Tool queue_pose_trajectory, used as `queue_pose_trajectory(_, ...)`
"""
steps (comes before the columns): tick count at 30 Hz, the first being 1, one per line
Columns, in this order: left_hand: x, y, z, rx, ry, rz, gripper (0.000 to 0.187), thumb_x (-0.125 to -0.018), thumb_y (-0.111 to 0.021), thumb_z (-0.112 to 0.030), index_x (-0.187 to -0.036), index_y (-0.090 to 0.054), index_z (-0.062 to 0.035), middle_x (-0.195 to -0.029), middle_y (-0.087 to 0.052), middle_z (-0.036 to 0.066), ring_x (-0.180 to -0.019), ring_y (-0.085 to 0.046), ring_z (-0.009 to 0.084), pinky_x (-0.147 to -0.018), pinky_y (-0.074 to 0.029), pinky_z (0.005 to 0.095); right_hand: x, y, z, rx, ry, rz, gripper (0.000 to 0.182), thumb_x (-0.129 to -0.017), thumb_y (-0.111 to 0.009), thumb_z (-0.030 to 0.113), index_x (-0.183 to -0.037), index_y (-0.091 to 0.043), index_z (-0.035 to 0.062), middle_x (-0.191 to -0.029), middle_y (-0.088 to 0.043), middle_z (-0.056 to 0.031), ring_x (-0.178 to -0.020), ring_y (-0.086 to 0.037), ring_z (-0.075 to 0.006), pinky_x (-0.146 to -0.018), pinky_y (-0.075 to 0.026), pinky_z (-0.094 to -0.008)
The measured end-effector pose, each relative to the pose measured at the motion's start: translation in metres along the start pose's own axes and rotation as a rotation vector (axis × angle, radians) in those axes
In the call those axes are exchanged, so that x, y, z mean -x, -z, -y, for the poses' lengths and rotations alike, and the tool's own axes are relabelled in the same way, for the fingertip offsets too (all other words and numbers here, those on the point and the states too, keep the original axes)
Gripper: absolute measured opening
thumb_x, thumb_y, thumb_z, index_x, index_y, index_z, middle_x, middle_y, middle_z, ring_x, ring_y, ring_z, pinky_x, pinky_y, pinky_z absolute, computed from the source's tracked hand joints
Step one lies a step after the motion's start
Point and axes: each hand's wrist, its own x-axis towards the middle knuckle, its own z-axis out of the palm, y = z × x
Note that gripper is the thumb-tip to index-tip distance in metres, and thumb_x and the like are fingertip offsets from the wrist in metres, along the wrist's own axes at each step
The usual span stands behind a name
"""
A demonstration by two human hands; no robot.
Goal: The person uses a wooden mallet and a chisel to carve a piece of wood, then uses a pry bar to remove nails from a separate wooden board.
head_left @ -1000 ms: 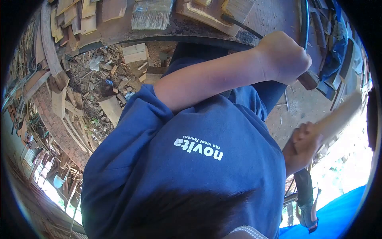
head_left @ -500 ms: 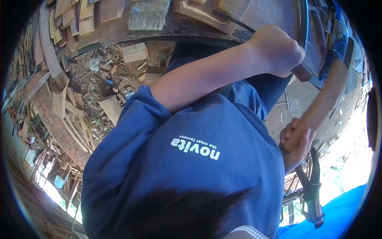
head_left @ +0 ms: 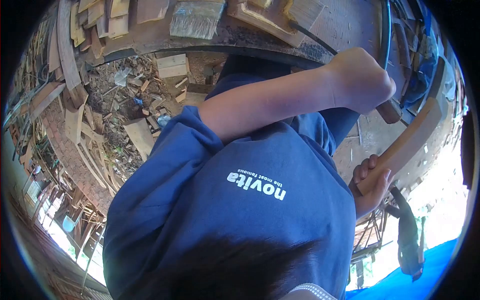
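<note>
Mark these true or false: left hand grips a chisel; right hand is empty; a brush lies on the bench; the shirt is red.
1. The left hand grips a chisel. True.
2. The right hand is empty. False: its fingers are wrapped around a wooden stick.
3. A brush lies on the bench. True.
4. The shirt is red. False: it is blue, with white lettering.
</note>
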Motion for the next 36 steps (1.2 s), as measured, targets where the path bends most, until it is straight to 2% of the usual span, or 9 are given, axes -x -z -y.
queue_pose_trajectory(9,0.006,0.009,0.012,0.052,-0.053,-0.022,0.028,-0.067,-0.077,-0.031,-0.083,-0.068,-0.0105,-0.068,-0.068,0.010,-0.064,-0.069,0.0272,-0.059,-0.055,0.0389,0.002,0.018,-0.003,-0.005,0.172,0.064,0.043,-0.097,-0.049,0.027,-0.130,-0.039,0.0010,-0.082,-0.050,-0.0103,-0.060,-0.049,-0.0122,-0.046,-0.042,-0.0207)
queue_pose_trajectory(11,0.006,0.011,0.013,0.064,-0.054,-0.034,0.028,-0.067,-0.077,-0.032,-0.084,-0.068,-0.0108,-0.069,-0.068,0.010,-0.065,-0.069,0.0273,-0.060,-0.055,0.0393,-0.007,0.037,0.000,-0.345,0.210,0.262,0.046,-0.099,-0.050,0.026,-0.130,-0.033,-0.0033,-0.089,-0.044,-0.0112,-0.068,-0.045,-0.0123,-0.051,-0.040,-0.0221)
queue_pose_trajectory(16,0.005,0.010,0.012,0.087,-0.039,-0.025,0.029,-0.067,-0.077,-0.032,-0.085,-0.069,-0.0109,-0.070,-0.068,0.011,-0.066,-0.069,0.0282,-0.061,-0.055,0.0397,0.009,0.007,0.000,-0.424,0.286,-0.012,0.044,-0.098,-0.052,0.030,-0.130,-0.039,0.0011,-0.084,-0.054,-0.0090,-0.061,-0.055,-0.0140,-0.045,-0.047,-0.0222)
queue_pose_trajectory(19,0.003,0.008,0.013,0.076,0.025,-0.009,0.030,-0.066,-0.076,-0.033,-0.086,-0.069,-0.0108,-0.072,-0.069,0.011,-0.068,-0.069,0.0288,-0.062,-0.054,0.0406,0.027,-0.006,-0.005,0.242,-0.082,-0.351,0.052,-0.093,-0.057,0.030,-0.132,-0.037,0.0010,-0.084,-0.055,-0.0106,-0.061,-0.055,-0.0150,-0.045,-0.046,-0.0231)
queue_pose_trajectory(21,0.003,0.008,0.014,0.061,0.008,-0.018,0.030,-0.066,-0.076,-0.033,-0.086,-0.069,-0.0110,-0.072,-0.069,0.011,-0.068,-0.069,0.0289,-0.062,-0.054,0.0411,0.030,-0.008,-0.007,0.083,-0.012,0.097,0.058,-0.089,-0.060,0.030,-0.134,-0.036,0.0020,-0.082,-0.055,-0.0115,-0.059,-0.053,-0.0151,-0.044,-0.044,-0.0254)
queue_pose_trajectory(25,0.004,0.003,0.016,0.056,-0.019,-0.070,0.029,-0.067,-0.075,-0.033,-0.085,-0.069,-0.0116,-0.070,-0.068,0.011,-0.069,-0.069,0.0290,-0.061,-0.054,0.0419,0.022,-0.007,-0.012,0.015,0.080,-0.103,0.052,-0.092,-0.059,0.028,-0.133,-0.040,0.0030,-0.083,-0.055,-0.0126,-0.059,-0.052,-0.0143,-0.047,-0.043,-0.0262)
queue_pose_trajectory(28,0.003,0.001,0.016,0.036,-0.008,-0.050,0.028,-0.067,-0.075,-0.033,-0.083,-0.067,-0.0113,-0.070,-0.067,0.010,-0.068,-0.069,0.0291,-0.061,-0.054,0.0418,0.029,-0.008,0.004,0.152,-0.043,0.181,0.051,-0.094,-0.057,0.026,-0.135,-0.038,0.0025,-0.086,-0.055,-0.0126,-0.065,-0.054,-0.0144,-0.052,-0.044,-0.0254)
queue_pose_trajectory(32,0.014,-0.001,0.015,0.024,-0.087,-0.114,0.026,-0.066,-0.075,-0.030,-0.080,-0.063,-0.0117,-0.070,-0.066,0.008,-0.065,-0.068,0.0275,-0.058,-0.053,0.0403,0.000,-0.001,0.005,0.010,0.157,0.015,0.050,-0.095,-0.055,0.027,-0.134,-0.038,0.0020,-0.087,-0.056,-0.0129,-0.069,-0.054,-0.0147,-0.056,-0.045,-0.0249)
queue_pose_trajectory(36,0.048,0.027,0.000,0.162,-0.393,-0.333,0.025,-0.062,-0.074,-0.023,-0.077,-0.057,-0.0135,-0.067,-0.060,0.001,-0.059,-0.063,0.0210,-0.049,-0.049,0.0349,-0.035,0.014,0.004,-0.054,0.307,-0.038,0.046,-0.094,-0.059,0.019,-0.132,-0.040,0.0042,-0.092,-0.057,-0.0134,-0.072,-0.055,-0.0147,-0.060,-0.045,-0.0258)
